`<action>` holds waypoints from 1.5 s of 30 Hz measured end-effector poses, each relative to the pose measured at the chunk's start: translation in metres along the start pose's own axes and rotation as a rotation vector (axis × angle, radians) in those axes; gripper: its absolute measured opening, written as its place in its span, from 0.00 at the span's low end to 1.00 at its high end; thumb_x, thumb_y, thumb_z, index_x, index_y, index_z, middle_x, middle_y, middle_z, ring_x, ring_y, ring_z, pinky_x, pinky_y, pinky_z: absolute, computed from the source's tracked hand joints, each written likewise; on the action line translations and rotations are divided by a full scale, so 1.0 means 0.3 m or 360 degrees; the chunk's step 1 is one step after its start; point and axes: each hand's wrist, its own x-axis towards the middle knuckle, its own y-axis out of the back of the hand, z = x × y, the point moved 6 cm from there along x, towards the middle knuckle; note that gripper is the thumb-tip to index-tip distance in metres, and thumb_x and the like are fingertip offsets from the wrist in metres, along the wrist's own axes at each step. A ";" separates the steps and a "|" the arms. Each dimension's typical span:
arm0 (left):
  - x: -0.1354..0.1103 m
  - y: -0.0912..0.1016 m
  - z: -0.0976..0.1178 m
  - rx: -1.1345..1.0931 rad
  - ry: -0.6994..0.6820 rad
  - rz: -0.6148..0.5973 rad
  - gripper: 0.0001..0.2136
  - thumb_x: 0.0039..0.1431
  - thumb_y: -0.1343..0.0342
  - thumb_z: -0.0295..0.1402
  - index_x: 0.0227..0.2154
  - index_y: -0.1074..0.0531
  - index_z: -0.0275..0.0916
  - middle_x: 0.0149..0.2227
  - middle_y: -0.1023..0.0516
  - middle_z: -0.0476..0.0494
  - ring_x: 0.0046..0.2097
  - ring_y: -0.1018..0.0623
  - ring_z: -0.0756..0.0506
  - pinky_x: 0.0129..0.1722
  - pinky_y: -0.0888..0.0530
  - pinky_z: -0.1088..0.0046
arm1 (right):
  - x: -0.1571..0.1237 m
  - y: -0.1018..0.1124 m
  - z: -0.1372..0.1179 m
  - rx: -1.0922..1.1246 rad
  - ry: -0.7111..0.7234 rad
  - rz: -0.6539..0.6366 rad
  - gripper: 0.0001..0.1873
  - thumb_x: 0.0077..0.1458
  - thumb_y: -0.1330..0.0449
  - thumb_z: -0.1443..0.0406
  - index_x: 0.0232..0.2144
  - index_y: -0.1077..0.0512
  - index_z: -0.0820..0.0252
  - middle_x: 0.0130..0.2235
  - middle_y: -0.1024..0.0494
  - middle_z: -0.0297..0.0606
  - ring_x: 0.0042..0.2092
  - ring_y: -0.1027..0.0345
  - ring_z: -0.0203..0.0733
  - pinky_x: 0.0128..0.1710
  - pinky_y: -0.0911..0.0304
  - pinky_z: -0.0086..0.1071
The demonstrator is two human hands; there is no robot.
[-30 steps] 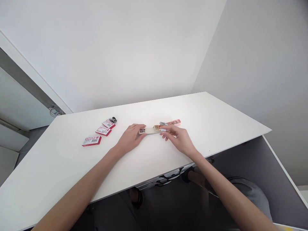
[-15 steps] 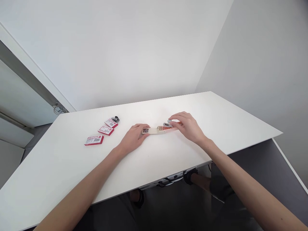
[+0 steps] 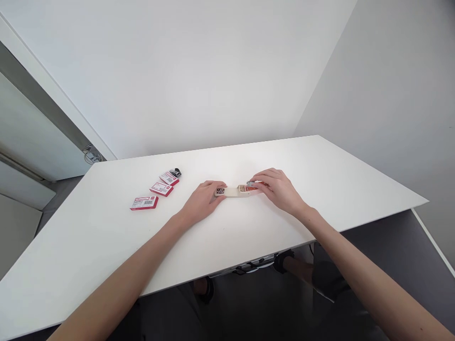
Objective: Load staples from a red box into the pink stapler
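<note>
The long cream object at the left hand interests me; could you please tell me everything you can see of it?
The long cream object is slim, plastic-looking and lies on the white table. The left hand holds its left end, which bears a dark patterned patch. Towards its right is a small open-topped compartment, beside an orange-pink part; whether they join is unclear.

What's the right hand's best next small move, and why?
Probably a gentle downward nudge by the right hand on the small metal piece: it's at that hand's fingertips, beside the orange section, while the left hand grips the cream piece's other end. Whether it's seated isn't clear.
</note>
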 end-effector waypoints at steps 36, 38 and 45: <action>-0.014 -0.010 0.010 -0.0225 0.0050 -0.0052 0.21 0.70 0.43 0.40 0.62 0.35 0.46 0.53 0.20 0.45 0.56 0.24 0.40 0.56 0.26 0.59 | 0.025 0.011 -0.087 0.1000 -0.0483 0.0251 0.20 0.59 0.30 0.52 0.50 0.21 0.52 0.49 0.16 0.39 0.54 0.23 0.51 0.61 0.32 0.51; -0.014 -0.010 0.012 -0.0220 0.0042 -0.0050 0.21 0.70 0.42 0.40 0.62 0.35 0.46 0.53 0.19 0.45 0.56 0.24 0.40 0.56 0.26 0.59 | 0.033 -0.007 -0.098 0.1033 -0.0475 0.0232 0.19 0.59 0.30 0.52 0.50 0.21 0.52 0.47 0.17 0.38 0.52 0.22 0.49 0.60 0.31 0.50; -0.014 -0.011 0.018 -0.0213 0.0032 -0.0062 0.21 0.69 0.42 0.41 0.61 0.35 0.46 0.54 0.20 0.44 0.56 0.23 0.39 0.55 0.25 0.58 | 0.048 -0.066 -0.124 0.1067 -0.0467 0.0146 0.18 0.61 0.32 0.52 0.49 0.21 0.51 0.54 0.19 0.40 0.46 0.24 0.46 0.48 0.26 0.45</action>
